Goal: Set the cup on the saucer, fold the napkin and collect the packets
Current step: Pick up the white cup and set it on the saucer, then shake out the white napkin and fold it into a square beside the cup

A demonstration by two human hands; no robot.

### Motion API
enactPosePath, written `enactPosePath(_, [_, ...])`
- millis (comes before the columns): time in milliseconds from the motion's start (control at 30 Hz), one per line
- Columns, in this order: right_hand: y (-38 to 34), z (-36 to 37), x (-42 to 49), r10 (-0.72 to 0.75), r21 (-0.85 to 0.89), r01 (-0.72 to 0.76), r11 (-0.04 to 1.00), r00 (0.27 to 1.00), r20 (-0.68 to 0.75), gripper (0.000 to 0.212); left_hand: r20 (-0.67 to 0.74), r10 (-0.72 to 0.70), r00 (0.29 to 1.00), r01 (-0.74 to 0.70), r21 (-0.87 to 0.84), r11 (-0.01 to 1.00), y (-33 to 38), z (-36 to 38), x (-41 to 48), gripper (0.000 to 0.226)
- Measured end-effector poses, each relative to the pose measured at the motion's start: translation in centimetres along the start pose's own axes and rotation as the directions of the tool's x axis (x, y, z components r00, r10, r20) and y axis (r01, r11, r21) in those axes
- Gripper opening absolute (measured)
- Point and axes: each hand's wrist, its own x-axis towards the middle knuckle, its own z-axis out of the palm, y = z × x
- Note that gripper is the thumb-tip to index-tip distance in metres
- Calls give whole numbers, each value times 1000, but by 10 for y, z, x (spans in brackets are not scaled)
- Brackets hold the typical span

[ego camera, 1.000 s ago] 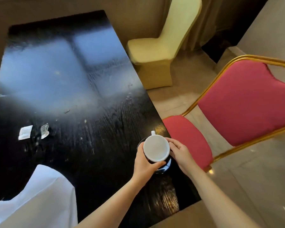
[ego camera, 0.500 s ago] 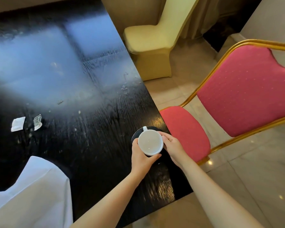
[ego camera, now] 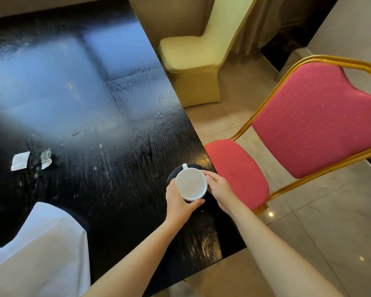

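A white cup sits over a dark saucer near the right edge of the black table, its handle pointing away from me. My left hand wraps the cup's near left side, and my right hand holds its right side. A white napkin lies unfolded at the table's near left corner. Two small packets rest at the left, a white packet and a clear packet.
A red chair with a gold frame stands close against the table's right edge, beside the saucer. A cream-covered chair stands farther back on the tiled floor. Crumbs and smears dot the tabletop.
The view has shifted slightly. Both hands have stayed around the cup, which has settled lower over the saucer, with more of the saucer's far rim showing.
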Motion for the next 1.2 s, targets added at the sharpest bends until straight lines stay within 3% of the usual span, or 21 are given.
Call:
enactPosePath(200, [-14,-5,5,-12,-204,16,979,1000,21,36,100,-55,993,48,70,996,6,-20,-1,116])
enactPosePath(333, [-41,-7,12,-106,-426,121,897,993,60,37,75,-54,996,48,84,995,17,-55,7,92])
enactPosePath(467, [-82,4,23,-166,-581,231,780,972,164,36,52,-27,998,15,221,975,24,-112,25,67])
enactPosePath(633, [-132,63,34,-134,-717,379,585,917,376,34,138,-198,970,118,447,887,18,-195,30,57])
enactPosePath(800, [-155,159,22,11,-762,495,418,836,548,37,65,-364,929,272,547,792,-7,-276,2,51])
enactPosePath(967, [-152,247,-4,84,-728,610,312,746,661,38,-96,-419,903,410,484,773,-44,-343,-39,46])
enactPosePath(1200, [-121,334,-26,154,-708,667,231,694,704,39,-151,-499,853,510,447,735,-99,-401,-77,50])
